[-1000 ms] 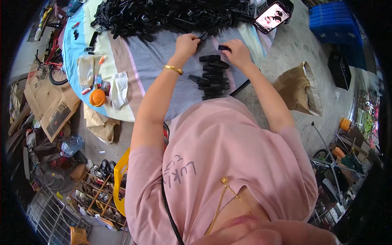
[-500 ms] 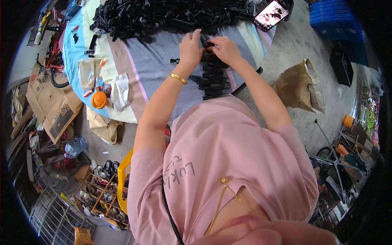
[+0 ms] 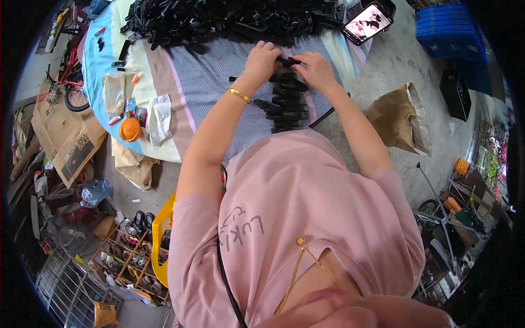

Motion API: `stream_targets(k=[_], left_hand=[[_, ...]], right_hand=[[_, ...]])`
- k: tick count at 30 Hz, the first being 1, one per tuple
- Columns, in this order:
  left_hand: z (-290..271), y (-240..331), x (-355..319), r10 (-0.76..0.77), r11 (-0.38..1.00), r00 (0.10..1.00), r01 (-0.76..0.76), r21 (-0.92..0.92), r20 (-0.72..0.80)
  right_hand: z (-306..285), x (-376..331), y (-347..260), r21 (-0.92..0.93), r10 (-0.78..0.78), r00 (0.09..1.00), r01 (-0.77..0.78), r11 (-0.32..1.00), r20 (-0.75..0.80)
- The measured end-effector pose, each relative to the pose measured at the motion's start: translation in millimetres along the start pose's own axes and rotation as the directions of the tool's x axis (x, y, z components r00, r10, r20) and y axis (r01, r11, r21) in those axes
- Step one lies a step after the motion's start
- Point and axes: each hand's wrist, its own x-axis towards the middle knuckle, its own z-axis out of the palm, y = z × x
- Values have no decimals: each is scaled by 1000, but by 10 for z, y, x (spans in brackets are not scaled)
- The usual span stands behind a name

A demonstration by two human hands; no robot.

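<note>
My left hand (image 3: 261, 63) and my right hand (image 3: 316, 70) meet over the table, fingers closed on the two ends of one short black strap-like piece (image 3: 288, 61). Its exact kind is too small to make out. Just below it, a row of similar black pieces (image 3: 287, 104) lies stacked side by side, running toward my body. A large loose heap of black pieces (image 3: 229, 22) covers the far part of the table. One dark piece partly shows beside my left wrist.
The striped cloth-covered table (image 3: 180, 71) carries an orange round container (image 3: 130, 130), a white tissue (image 3: 159, 117) and a clear bag (image 3: 114, 93) on the left. A lit phone (image 3: 367, 23) stands at far right. A brown paper sack (image 3: 402, 117) sits on the floor to the right.
My left hand has turned inward and its fingers have curled onto the piece. My right hand has shifted slightly right and down. The black piece now lies crosswise between them.
</note>
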Motion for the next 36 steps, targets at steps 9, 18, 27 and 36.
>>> stream_targets(k=[9, 18, 27, 36], left_hand=[[37, 7, -109, -146, 977, 988, 135, -163, -58], [83, -34, -92, -143, 975, 988, 131, -178, -53], [-8, -215, -357, -4, 995, 997, -3, -97, -78], [15, -140, -12, 59, 974, 997, -46, 222, -50]], right_hand=[[-111, 57, 66, -162, -149, 987, 158, 974, 67], [130, 133, 35, -12, -211, 977, 211, 977, -17], [4, 2, 206, 32, -174, 984, 173, 984, 33], [-216, 88, 421, 191, 78, 952, -139, 972, 295]])
